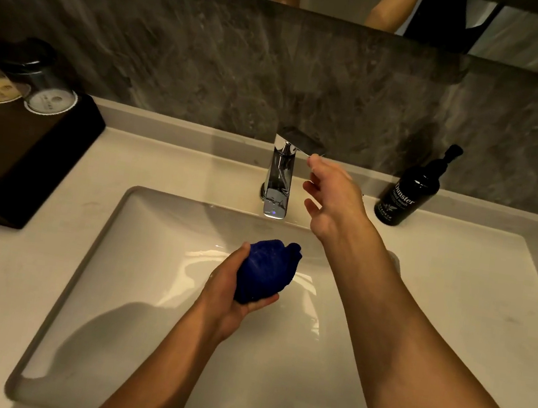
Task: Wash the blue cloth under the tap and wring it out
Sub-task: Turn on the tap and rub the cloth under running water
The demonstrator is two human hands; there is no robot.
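The blue cloth (266, 271) is bunched into a ball over the middle of the white sink (88, 247). My left hand (231, 292) grips it from below and the left, fingers curled round it. The chrome tap (278, 177) stands at the back of the sink, with its flat lever handle on top pointing right. My right hand (331, 195) is raised just right of the tap, its fingers loosely spread, with the fingertips at the end of the lever. No stream of water shows under the spout. The sink's bottom looks wet.
A black hand-wash pump bottle (409, 192) stands on the counter right of the tap. A dark tray (26, 152) with two lidded glasses (49, 86) sits at the back left. A grey stone wall and a mirror edge rise behind the counter.
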